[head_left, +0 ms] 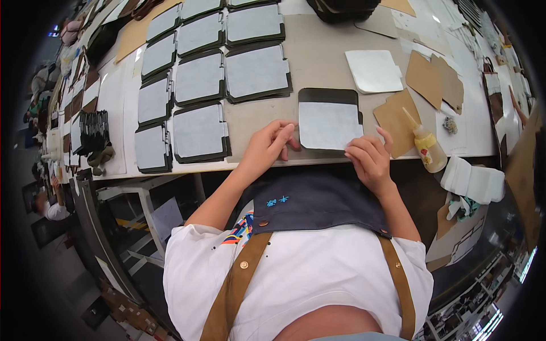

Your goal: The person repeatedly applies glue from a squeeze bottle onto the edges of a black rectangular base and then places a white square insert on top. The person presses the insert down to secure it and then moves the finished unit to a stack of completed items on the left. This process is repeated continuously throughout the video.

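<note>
In front of me, at the near edge of the table, lies a dark panel (329, 95) with a light grey sheet (330, 126) over most of it. A dark strip shows along its top, and a small tab sticks out on its right. My right hand (371, 160) pinches the panel's lower right corner between thumb and fingers, the little finger raised. Just off the panel's left side is my left hand (272, 143), its fingers loosely curled and thumb against the index finger. I see nothing held in it.
Several stacks of similar grey-faced dark panels (198, 132) stand in rows on the left. To the right are a white sheet stack (373, 71), brown card templates (424, 78) and a yellowish nozzle bottle (430, 152) near the edge. A dark pile (343, 8) sits at the back.
</note>
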Demonstrator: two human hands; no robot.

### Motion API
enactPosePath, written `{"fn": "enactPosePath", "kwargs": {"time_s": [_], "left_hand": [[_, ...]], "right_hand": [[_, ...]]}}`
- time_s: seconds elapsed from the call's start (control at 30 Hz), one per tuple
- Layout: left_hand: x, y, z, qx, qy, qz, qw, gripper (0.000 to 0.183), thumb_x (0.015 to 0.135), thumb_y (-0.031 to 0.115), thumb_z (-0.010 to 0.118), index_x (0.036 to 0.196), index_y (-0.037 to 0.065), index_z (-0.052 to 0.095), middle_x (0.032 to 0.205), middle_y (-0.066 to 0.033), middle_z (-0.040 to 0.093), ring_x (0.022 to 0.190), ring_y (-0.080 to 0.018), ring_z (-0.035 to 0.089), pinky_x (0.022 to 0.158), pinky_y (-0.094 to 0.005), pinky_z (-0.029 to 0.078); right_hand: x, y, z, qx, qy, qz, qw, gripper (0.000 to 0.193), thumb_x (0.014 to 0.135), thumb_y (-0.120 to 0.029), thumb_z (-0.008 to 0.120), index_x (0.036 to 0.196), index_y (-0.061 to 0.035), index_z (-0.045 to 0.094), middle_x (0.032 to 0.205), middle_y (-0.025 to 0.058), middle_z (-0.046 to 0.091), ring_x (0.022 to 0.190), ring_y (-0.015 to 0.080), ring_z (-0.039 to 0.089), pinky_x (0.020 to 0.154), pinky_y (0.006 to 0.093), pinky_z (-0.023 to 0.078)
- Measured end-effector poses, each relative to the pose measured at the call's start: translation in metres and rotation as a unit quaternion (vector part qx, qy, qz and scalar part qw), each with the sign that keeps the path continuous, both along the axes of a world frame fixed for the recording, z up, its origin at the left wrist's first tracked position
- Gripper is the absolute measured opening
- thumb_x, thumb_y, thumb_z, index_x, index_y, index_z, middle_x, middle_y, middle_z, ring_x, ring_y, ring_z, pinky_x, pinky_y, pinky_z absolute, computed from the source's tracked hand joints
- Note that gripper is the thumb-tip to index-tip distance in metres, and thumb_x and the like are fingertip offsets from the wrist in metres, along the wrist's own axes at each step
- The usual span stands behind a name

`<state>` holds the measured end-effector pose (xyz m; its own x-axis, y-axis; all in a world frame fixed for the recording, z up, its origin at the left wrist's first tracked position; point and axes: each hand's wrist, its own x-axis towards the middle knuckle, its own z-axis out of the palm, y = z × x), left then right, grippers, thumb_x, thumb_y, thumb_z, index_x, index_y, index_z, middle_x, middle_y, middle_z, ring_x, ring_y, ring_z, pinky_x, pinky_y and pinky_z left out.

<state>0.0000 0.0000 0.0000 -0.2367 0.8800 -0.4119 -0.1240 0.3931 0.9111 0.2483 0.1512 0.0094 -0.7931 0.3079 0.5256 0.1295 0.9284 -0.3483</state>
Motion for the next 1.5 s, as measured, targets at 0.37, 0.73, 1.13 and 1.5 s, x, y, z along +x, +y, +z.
{"fn": "enactPosePath", "kwargs": {"time_s": [0.37, 0.73, 1.13, 1.5], "left_hand": [[0.011, 0.022, 0.013, 0.0, 0.188, 0.007, 0.982, 0.05, 0.098, 0.011, 0.064, 0.144, 0.004, 0.045, 0.072, -0.0018, 0.062, 0.055, -0.008, 0.054, 0.053, -0.0251, 0.044], [0.014, 0.016, -0.004, 0.065, 0.268, 0.021, 0.961, 0.05, 0.1, 0.014, 0.062, 0.145, 0.005, 0.045, 0.072, -0.0023, 0.062, 0.058, -0.0094, 0.053, 0.055, -0.0265, 0.045], [0.001, 0.023, 0.02, 0.097, 0.333, 0.057, 0.936, 0.022, 0.095, 0.023, 0.07, 0.101, 0.001, 0.071, 0.084, -0.012, 0.073, 0.071, -0.0227, 0.068, 0.067, -0.0343, 0.053], [-0.163, 0.023, 0.023, 0.162, 0.346, 0.237, 0.894, 0.024, 0.099, 0.02, 0.067, 0.105, -0.003, 0.07, 0.074, -0.0028, 0.065, 0.066, -0.0065, 0.051, 0.059, -0.0253, 0.043]], "right_hand": [[-0.028, -0.001, 0.011, -0.069, -0.149, 0.007, 0.986, 0.077, 0.084, -0.043, 0.075, 0.142, -0.0002, 0.049, 0.152, 0.0137, 0.047, 0.143, 0.0286, 0.042, 0.122, 0.0541, 0.019], [-0.025, 0.018, -0.006, -0.027, -0.191, -0.117, 0.974, 0.088, 0.091, -0.057, 0.063, 0.153, 0.0011, 0.038, 0.162, 0.0184, 0.033, 0.153, 0.0349, 0.025, 0.125, 0.0559, 0.01], [-0.009, 0.015, -0.031, -0.132, 0.045, -0.168, 0.976, 0.053, 0.106, -0.041, 0.049, 0.135, 0.0014, 0.06, 0.147, 0.0197, 0.051, 0.14, 0.0397, 0.043, 0.117, 0.0505, 0.03], [-0.016, 0.012, -0.027, -0.066, 0.015, -0.179, 0.982, 0.046, 0.105, -0.037, 0.052, 0.129, 0.0007, 0.063, 0.142, 0.0196, 0.054, 0.135, 0.0402, 0.047, 0.113, 0.0504, 0.034]]}}
